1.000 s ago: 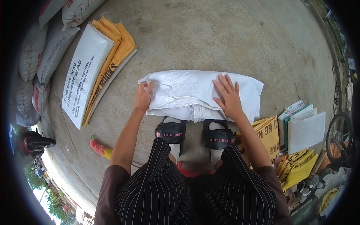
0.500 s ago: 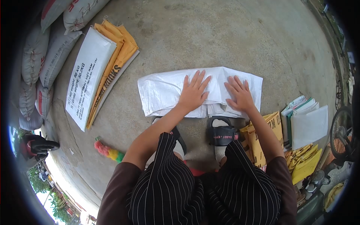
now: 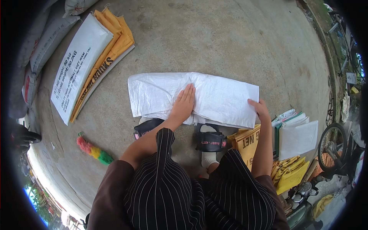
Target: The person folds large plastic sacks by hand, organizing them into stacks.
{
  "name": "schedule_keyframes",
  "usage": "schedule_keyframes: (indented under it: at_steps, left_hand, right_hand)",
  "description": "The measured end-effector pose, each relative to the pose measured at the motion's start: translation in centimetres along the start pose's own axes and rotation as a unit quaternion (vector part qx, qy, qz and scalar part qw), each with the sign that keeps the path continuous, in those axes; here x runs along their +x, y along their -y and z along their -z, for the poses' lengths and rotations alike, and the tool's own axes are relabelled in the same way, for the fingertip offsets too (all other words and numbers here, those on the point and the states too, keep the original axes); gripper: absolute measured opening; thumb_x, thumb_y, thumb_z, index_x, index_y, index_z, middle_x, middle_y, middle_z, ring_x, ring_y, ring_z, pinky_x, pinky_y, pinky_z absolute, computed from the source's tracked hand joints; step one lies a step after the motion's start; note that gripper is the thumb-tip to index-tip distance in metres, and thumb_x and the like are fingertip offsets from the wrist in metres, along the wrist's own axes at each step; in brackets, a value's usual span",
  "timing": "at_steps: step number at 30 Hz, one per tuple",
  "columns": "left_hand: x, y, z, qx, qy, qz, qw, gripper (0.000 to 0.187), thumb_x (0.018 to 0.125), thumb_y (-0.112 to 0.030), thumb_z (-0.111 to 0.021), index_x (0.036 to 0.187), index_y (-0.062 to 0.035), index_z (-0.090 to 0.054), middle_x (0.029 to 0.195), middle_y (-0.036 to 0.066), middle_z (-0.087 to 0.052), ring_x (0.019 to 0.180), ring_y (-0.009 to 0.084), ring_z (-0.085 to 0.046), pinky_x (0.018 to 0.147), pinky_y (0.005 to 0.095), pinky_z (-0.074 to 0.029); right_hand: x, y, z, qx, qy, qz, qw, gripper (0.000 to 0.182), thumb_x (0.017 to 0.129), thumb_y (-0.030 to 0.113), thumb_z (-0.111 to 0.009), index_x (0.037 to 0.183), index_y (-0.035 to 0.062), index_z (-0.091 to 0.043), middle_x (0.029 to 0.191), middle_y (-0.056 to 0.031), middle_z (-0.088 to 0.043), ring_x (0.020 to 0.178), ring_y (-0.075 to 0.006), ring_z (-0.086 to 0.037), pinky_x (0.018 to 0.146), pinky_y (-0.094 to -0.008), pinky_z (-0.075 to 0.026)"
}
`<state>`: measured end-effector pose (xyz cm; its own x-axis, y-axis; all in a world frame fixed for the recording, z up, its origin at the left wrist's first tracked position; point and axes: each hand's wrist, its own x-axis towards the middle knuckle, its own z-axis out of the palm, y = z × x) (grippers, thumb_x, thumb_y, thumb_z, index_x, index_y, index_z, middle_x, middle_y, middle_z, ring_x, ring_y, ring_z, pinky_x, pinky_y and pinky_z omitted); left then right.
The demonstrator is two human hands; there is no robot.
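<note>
A white woven sack [image 3: 222, 96], folded into a long strip, lies crosswise on the concrete just beyond my feet. My left hand [image 3: 183, 104] rests flat on its middle, fingers stretched out side by side, with creases spreading around the fingertips. At the sack's right end, my right hand [image 3: 260, 109] pinches the edge; part of its fingers is out of sight. Below the strip are my feet in black slippers [image 3: 211, 141], close to its near edge.
Folded white and orange sacks [image 3: 82, 69] stack at the left, near filled sacks [image 3: 51, 44]. A colourful duster [image 3: 94, 149] lies below them. Right of my feet are brown-yellow sacks [image 3: 246, 143], white folded sacks [image 3: 297, 140], yellow bundles [image 3: 293, 176] and a wheel [image 3: 332, 147].
My right hand has moved from lying flat on the sack to gripping its right edge. My left hand stays flat near the middle. The whole view has shifted slightly.
</note>
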<state>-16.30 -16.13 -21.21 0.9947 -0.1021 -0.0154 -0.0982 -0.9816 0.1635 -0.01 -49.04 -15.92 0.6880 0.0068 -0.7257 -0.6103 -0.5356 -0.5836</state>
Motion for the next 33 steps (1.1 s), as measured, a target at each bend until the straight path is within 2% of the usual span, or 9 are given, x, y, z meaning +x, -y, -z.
schedule_keyframes:
  at_steps: [7,10,12,18,20,23,25,26,33]
  left_hand:
    - [-0.5,0.5,1.7,0.178,0.049,-0.031,0.982,0.058,0.084,-0.022,-0.050,0.135,0.0035,-0.036,0.145,0.018,-0.029,0.136,0.0305,-0.024,0.110,0.0363,-0.023]
    - [-1.2,1.1,1.5,-0.146,-0.031,-0.010,0.989,0.059,0.084,-0.021,-0.044,0.139,-0.0016,-0.033,0.147,0.016,-0.028,0.138,0.0292,-0.020,0.111,0.0375,-0.020]
    - [-1.6,1.6,-0.3,-0.719,0.042,0.097,0.687,0.058,0.084,-0.021,-0.044,0.139,-0.0055,-0.034,0.148,0.013,-0.027,0.138,0.0294,-0.019,0.111,0.0382,-0.019]
    - [-1.8,3.4,0.9,-0.453,-0.019,-0.005,0.891,0.054,0.088,-0.024,-0.042,0.138,-0.0042,-0.036,0.146,0.013,-0.030,0.137,0.0305,-0.021,0.111,0.0402,-0.021]
    - [-2.3,3.8,0.8,-0.334,-0.046,-0.030,0.941,0.052,0.090,-0.025,-0.041,0.137,-0.0037,-0.036,0.145,0.014,-0.031,0.137,0.0309,-0.021,0.110,0.0409,-0.021]
    - [-2.5,3.5,1.9,-0.148,-0.082,-0.053,0.984,0.050,0.092,-0.026,-0.040,0.136,-0.0030,-0.037,0.144,0.014,-0.033,0.137,0.0315,-0.022,0.110,0.0421,-0.022]
    - [-2.5,3.4,2.6,-0.086,-0.097,-0.056,0.990,0.050,0.093,-0.027,-0.039,0.136,-0.0028,-0.037,0.144,0.014,-0.034,0.136,0.0317,-0.023,0.110,0.0425,-0.023]
    - [-2.9,3.1,2.6,-0.096,-0.095,-0.043,0.990,0.049,0.093,-0.028,-0.040,0.135,-0.0024,-0.038,0.142,0.015,-0.035,0.135,0.0313,-0.024,0.109,0.0424,-0.023]
    - [-7.1,1.7,2.7,-0.144,-0.049,0.026,0.988,0.048,0.093,-0.034,-0.043,0.128,-0.0002,-0.044,0.132,0.019,-0.043,0.125,0.0283,-0.037,0.104,0.0423,-0.030]
  right_hand:
    - [-11.0,12.4,-5.2,-0.032,0.065,0.234,0.970,0.023,0.078,0.018,-0.066,0.075,-0.0043,-0.063,0.063,-0.0053,-0.061,0.055,-0.0120,-0.054,0.050,-0.0272,-0.040]
    - [-16.7,17.9,-13.5,-0.197,0.041,0.383,0.902,0.036,0.077,0.019,-0.067,0.056,-0.0047,-0.049,0.047,-0.0159,-0.046,0.040,-0.0202,-0.044,0.042,-0.0347,-0.033]
    - [-17.7,19.5,-19.0,-0.219,0.003,0.468,0.856,0.033,0.075,0.020,-0.064,0.054,-0.0019,-0.052,0.052,-0.0205,-0.051,0.047,-0.0370,-0.052,0.046,-0.0416,-0.038]
    - [-16.1,18.6,-27.8,-0.228,0.113,0.515,0.818,0.029,0.080,0.025,-0.063,0.066,-0.0001,-0.058,0.064,-0.0141,-0.060,0.057,-0.0281,-0.059,0.055,-0.0366,-0.044]
    - [-13.3,16.6,-27.2,0.015,0.191,0.471,0.861,0.029,0.082,0.027,-0.059,0.071,0.0002,-0.057,0.067,-0.0109,-0.059,0.060,-0.0240,-0.058,0.058,-0.0389,-0.044]
    - [-9.1,11.9,-24.6,-0.064,-0.093,0.508,0.854,0.029,0.083,0.027,-0.059,0.092,-0.0006,-0.057,0.091,-0.0149,-0.060,0.083,-0.0250,-0.060,0.076,-0.0399,-0.044]
    - [-6.3,8.8,-24.4,-0.132,-0.287,0.576,0.754,0.053,0.081,0.030,-0.060,0.121,-0.0017,-0.044,0.127,-0.0248,-0.041,0.119,-0.0360,-0.042,0.100,-0.0454,-0.030]
    - [-5.5,7.1,-24.7,-0.035,-0.175,0.464,0.868,0.079,0.080,0.033,-0.060,0.138,-0.0030,-0.021,0.143,-0.0290,-0.014,0.134,-0.0422,-0.014,0.109,-0.0487,-0.012]
    - [-10.0,9.4,-30.9,-0.355,-0.111,0.416,0.830,0.092,0.074,0.039,-0.068,0.144,0.0065,-0.020,0.147,-0.0290,-0.002,0.134,-0.0519,-0.002,0.105,-0.0606,-0.011]
